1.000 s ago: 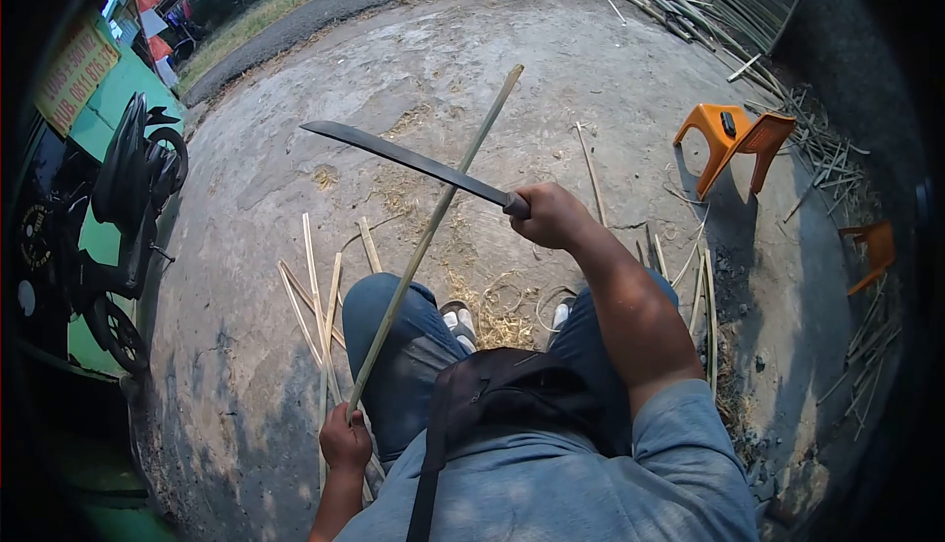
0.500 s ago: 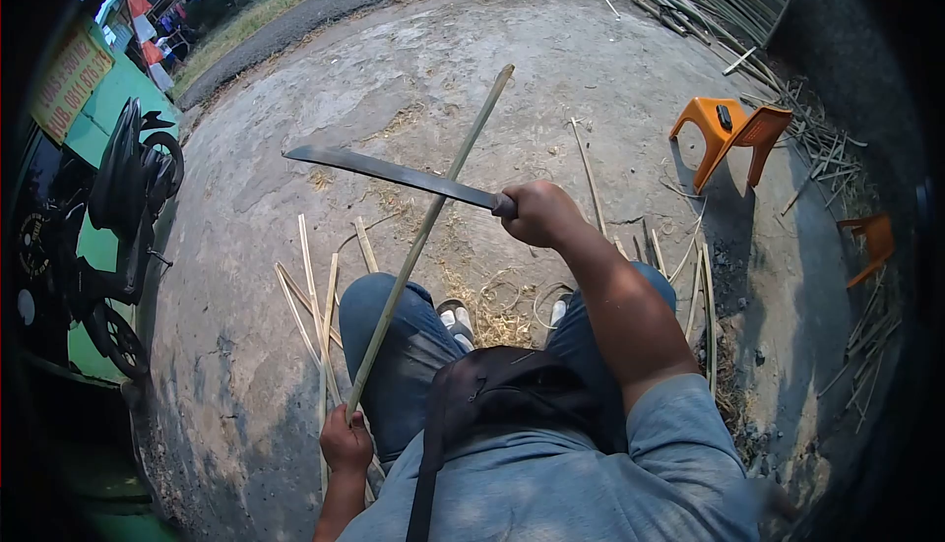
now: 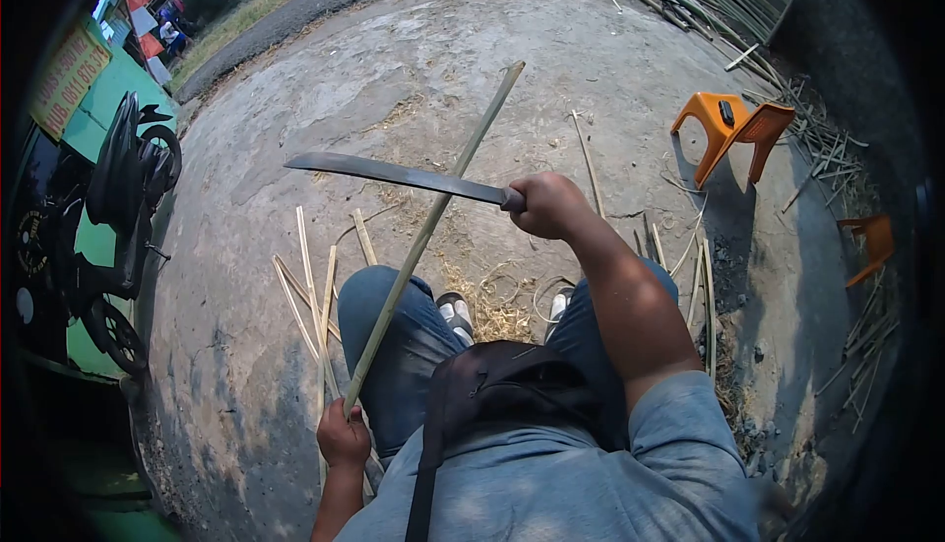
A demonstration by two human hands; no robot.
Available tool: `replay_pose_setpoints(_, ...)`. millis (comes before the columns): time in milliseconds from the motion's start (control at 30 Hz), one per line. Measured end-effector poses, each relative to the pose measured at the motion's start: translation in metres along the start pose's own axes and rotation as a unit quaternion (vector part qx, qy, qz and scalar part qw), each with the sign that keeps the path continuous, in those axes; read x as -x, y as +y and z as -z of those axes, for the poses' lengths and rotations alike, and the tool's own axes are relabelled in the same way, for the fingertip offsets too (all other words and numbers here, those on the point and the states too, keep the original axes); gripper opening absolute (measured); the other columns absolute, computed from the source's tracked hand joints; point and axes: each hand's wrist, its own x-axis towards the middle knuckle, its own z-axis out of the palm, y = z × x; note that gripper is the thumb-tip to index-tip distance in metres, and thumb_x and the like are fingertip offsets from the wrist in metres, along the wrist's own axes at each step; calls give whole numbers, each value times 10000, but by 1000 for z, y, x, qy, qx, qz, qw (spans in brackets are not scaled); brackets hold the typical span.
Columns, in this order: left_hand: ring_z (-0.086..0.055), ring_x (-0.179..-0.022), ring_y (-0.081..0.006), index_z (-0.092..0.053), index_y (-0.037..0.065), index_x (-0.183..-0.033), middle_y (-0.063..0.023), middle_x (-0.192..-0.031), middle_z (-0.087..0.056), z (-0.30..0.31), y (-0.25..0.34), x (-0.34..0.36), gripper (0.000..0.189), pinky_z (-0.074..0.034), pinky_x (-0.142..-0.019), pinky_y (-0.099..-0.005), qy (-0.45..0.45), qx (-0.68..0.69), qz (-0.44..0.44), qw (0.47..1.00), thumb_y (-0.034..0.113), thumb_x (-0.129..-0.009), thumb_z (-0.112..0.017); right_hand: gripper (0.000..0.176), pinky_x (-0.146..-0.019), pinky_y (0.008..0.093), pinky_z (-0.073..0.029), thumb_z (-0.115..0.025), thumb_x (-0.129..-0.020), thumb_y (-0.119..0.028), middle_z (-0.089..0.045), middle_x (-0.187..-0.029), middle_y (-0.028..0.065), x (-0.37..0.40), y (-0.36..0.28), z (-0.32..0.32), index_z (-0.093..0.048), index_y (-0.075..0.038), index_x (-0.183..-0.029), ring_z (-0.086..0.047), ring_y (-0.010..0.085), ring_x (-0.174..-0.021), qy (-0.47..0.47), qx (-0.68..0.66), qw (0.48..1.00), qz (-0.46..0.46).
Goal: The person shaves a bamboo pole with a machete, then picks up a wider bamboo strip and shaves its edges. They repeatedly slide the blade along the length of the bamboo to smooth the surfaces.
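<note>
My right hand (image 3: 547,205) is wrapped round the handle of a machete (image 3: 394,175), its long dark blade pointing left. The blade lies across a long pale bamboo strip (image 3: 423,237), crossing it above its middle. Down by my left thigh, my left hand (image 3: 344,436) grips the strip's lower end. From there the strip slants up and away to the right, passing over my left knee. Several cut bamboo strips (image 3: 307,256) lie on the ground beside my left leg.
Curled shavings (image 3: 497,311) litter the concrete between my shoes. An orange plastic chair (image 3: 704,119) with a small black object stands right; another orange chair (image 3: 866,247) is beyond it. A bamboo pile (image 3: 669,0) lies far right. A motorcycle (image 3: 123,217) is parked left. A black bag (image 3: 517,389) rests on my lap.
My right hand has shifted slightly right and up with the machete, whose blade face now shows more. The strip's far end has moved a little right. My left hand stays nearly in place.
</note>
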Motion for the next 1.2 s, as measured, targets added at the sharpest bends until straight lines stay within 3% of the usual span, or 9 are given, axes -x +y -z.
replay_pose_setpoints(100,-665,-888,-492,-672,-30,-1128,-243,-971,-689,0,-1,0,650,-530,-769,-556,7,-3,-3,1000,573,-1075,-436,121,-777,441,-561,-694,-866,-221,-751,-892,138,-19,17,-6,-753,-150,-944,-722,335,-849,12,-69,996,-47)
replay_pose_setpoints(267,-666,-885,-495,-674,-30,-1136,-246,-972,-689,-3,-9,1,643,-531,-767,-556,11,3,-16,1000,564,-1078,-435,156,-801,456,-570,-696,-867,-219,-752,-888,145,-1,7,-9,-765,-154,-991,-733,335,-874,13,-142,990,-9)
replay_pose_setpoints(500,-670,-887,-495,-680,-29,-1132,-247,-970,-693,-1,-4,-6,646,-534,-766,-550,-2,14,-14,1000,565,-1081,-431,103,-810,489,-588,-713,-824,-224,-744,-882,122,13,-12,0,-748,-184,-912,-736,340,-903,15,66,996,57)
replay_pose_setpoints(600,-670,-884,-494,-682,-28,-1116,-243,-960,-693,1,-9,-4,649,-533,-764,-550,-6,13,-12,1000,569,-1079,-431,117,-807,477,-584,-689,-845,-215,-753,-883,135,-3,8,-8,-762,-189,-932,-730,355,-883,64,-26,997,22)
replay_pose_setpoints(733,-669,-878,-493,-686,-21,-1098,-240,-946,-692,6,-5,-7,651,-528,-758,-553,-18,10,-7,1000,577,-1078,-429,139,-818,468,-575,-684,-872,-226,-757,-928,152,-20,23,-10,-763,-171,-971,-725,368,-891,37,-73,996,-34)
replay_pose_setpoints(867,-665,-872,-495,-688,-11,-1085,-238,-935,-688,0,-12,-6,646,-524,-749,-554,-10,29,-16,999,578,-1080,-424,143,-820,473,-583,-683,-863,-222,-757,-934,154,-7,18,-14,-760,-166,-969,-730,373,-906,89,-93,991,23)
replay_pose_setpoints(900,-664,-871,-495,-689,-11,-1084,-238,-932,-687,0,-10,-6,646,-523,-747,-554,-14,38,-13,999,578,-1080,-423,99,-726,467,-558,-718,-852,-195,-732,-840,153,-2,13,-15,-720,-108,-900,-716,365,-799,106,-113,987,43)
replay_pose_setpoints(1100,-664,-862,-495,-697,1,-1076,-233,-917,-689,1,-11,-15,621,-524,-742,-549,-25,47,-16,998,563,-1081,-432,139,-804,475,-581,-688,-840,-222,-752,-881,158,4,13,6,-763,-142,-926,-726,381,-868,47,-7,999,24)
replay_pose_setpoints(1200,-666,-862,-494,-701,7,-1069,-233,-906,-688,7,-13,-14,609,-524,-736,-547,-22,38,-17,999,557,-1080,-441,122,-788,473,-572,-678,-834,-216,-743,-859,159,-9,20,-2,-747,-133,-891,-719,385,-842,25,-73,997,0)
